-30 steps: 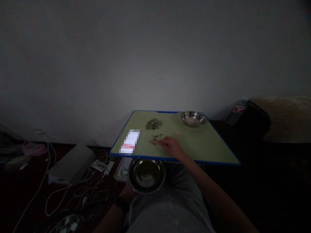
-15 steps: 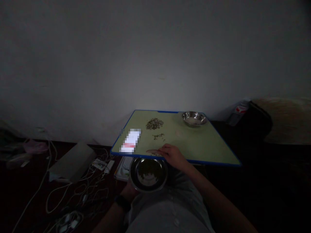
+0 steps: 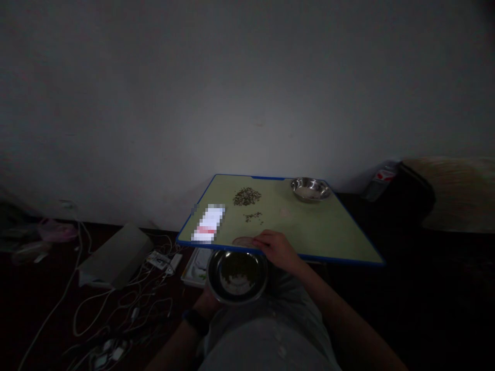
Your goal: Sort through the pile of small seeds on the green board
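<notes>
Pinching a thin flat piece [image 3: 243,241]: right hand [image 3: 275,248] at table edge [image 3: 332,258], left hand [image 3: 209,302] clasping bowl [image 3: 245,298] below

A pink bag [image 3: 58,230] lies near a pale box [image 3: 116,255].

You can read no text, brand or number anywhere in view. At the right of the frame, a clear container [image 3: 373,191] carries a red-and-white label [image 3: 384,176], too small and dim for you to make out. Left of centre, the bright screen [image 3: 209,222] on the tabletop [image 3: 320,226] is pixelated, its pale area crossed by a reddish band you cannot decipher.
</notes>
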Demonstrator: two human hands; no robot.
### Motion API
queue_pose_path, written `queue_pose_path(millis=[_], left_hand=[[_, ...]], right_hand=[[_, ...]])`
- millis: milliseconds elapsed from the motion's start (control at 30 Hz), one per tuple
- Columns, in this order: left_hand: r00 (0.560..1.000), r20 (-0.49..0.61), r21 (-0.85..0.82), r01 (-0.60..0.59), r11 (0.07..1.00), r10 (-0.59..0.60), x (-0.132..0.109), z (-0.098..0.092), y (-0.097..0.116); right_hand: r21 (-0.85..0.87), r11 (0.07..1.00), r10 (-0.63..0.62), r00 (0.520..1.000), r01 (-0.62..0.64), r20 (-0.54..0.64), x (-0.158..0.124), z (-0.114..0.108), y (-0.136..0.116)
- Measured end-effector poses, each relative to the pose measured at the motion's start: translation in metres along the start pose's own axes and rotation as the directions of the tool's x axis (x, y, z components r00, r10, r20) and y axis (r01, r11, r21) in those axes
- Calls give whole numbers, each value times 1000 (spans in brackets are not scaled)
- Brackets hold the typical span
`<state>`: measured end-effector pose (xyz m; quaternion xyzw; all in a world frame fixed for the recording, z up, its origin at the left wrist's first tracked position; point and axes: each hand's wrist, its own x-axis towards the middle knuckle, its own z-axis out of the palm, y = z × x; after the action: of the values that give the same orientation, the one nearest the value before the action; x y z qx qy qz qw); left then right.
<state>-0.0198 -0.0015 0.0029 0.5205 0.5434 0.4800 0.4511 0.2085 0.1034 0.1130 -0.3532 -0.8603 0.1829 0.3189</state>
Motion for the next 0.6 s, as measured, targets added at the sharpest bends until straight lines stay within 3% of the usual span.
queue_pose_path(millis=[133,300,467,600], left_hand=[[999,36,19,3,1000,-4,-2,-1,-1],[1000,14,35,21,999,-21,-7,-5,4],[996,78,-2,-36,999,36,-5,-1,16],[999,30,-23,-30,999,31,-2,-2,10]], right_hand=[[-23,997,73,985,-78,-158,-6,-11,18],[-153,957,184,923,-247,-337,-14,-28,54],[-265,926,191,938,-270,-288,-6,-31,70],[-280,929,171,952,-242,-253,-2,-27,71]])
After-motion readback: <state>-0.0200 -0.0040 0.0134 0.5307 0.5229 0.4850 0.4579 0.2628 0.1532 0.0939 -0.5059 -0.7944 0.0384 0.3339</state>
